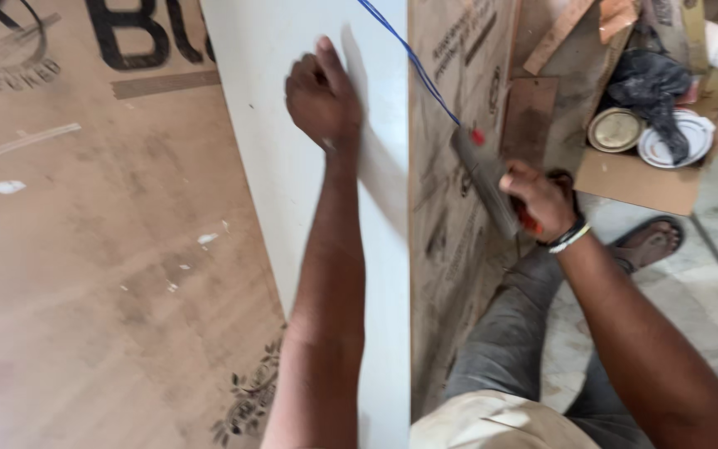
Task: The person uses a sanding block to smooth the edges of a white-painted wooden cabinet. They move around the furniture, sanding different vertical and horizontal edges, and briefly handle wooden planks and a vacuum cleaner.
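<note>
My left hand (pixel 322 98) presses down on a long white board (pixel 280 125) that lies across a brown plywood sheet (pixel 85 249); its fingers are curled, thumb stretched out, and it holds nothing. My right hand (pixel 542 202) grips a grey power tool (pixel 485 179) with a red button, set against the board's right edge. A blue cord (pixel 409 54) runs from the tool up across the white board. A band sits on my right wrist.
A second printed plywood sheet (pixel 450 249) stands on edge to the right of the board. A cardboard box (pixel 650 179) at the upper right holds round tin lids and a black bag. My sandalled foot (pixel 648 241) rests on the pale floor.
</note>
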